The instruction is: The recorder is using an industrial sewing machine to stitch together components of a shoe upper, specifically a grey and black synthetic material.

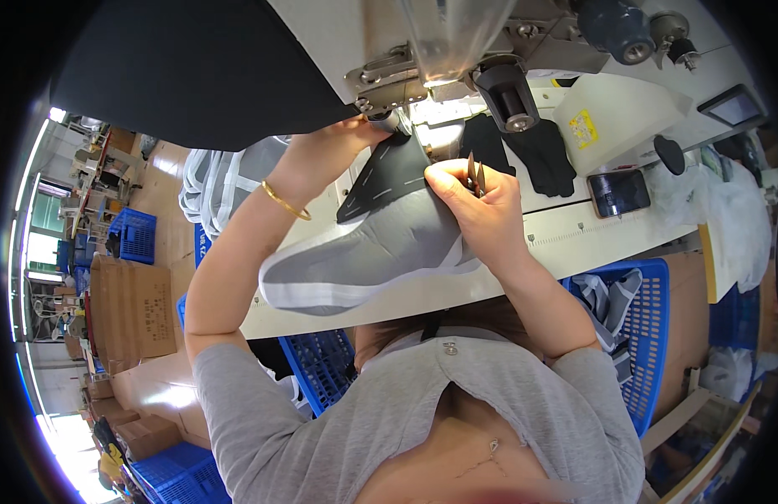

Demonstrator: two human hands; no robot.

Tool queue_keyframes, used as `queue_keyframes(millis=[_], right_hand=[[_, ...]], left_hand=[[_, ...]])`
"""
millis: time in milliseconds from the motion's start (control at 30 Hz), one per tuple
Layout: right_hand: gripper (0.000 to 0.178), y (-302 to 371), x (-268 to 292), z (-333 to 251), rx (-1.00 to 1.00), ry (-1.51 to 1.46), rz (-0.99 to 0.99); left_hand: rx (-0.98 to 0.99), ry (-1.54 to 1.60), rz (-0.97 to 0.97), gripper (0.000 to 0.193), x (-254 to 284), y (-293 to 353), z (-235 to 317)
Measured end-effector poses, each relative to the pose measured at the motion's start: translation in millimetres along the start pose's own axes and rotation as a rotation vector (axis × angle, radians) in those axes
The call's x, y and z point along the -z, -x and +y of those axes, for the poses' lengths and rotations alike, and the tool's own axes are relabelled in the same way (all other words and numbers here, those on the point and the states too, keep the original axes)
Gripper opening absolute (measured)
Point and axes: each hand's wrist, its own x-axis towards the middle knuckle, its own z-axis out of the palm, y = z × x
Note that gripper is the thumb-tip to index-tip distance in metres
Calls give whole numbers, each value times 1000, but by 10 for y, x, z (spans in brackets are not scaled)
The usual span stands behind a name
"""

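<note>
A grey shoe upper [381, 244] with a white lower edge lies across the front of the sewing machine bed. Its black collar part [389, 172], marked with white dashes, reaches up beneath the machine's needle area [396, 122]. My left hand [334, 147] has its fingers closed at the collar's far edge, right beside the needle area; the machine partly hides the fingertips. With thumb and fingers, my right hand [487, 202] pinches the right side of the upper. Dark thread snips [475, 175] stick up from that same hand, points away from me.
Grey-and-white uppers [217, 189] are piled left of my forearm. Black fabric pieces [544, 155] and a dark phone [619, 193] lie to the right. Below the table's right edge, a blue basket [649, 336] holds more uppers. A large black panel [196, 67] hangs at upper left.
</note>
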Motion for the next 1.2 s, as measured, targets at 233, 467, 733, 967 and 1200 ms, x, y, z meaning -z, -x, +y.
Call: queue_keyframes(millis=[233,467,733,967,1200], right_hand=[[17,72,14,50,32,42,44],[16,102,-52,112,79,-121,32],[17,75,-69,86,55,-137,27],[16,-79,-127,64,61,-193,50],[16,-71,-53,25,37,-205,28]], left_hand=[[-252,-259,87,43,206,940,961],[-316,-284,301,45,-593,733,838],[-306,-239,376,34,-635,739,795],[-316,-339,436,32,-601,648,776],[-325,-381,434,31,-611,649,802]])
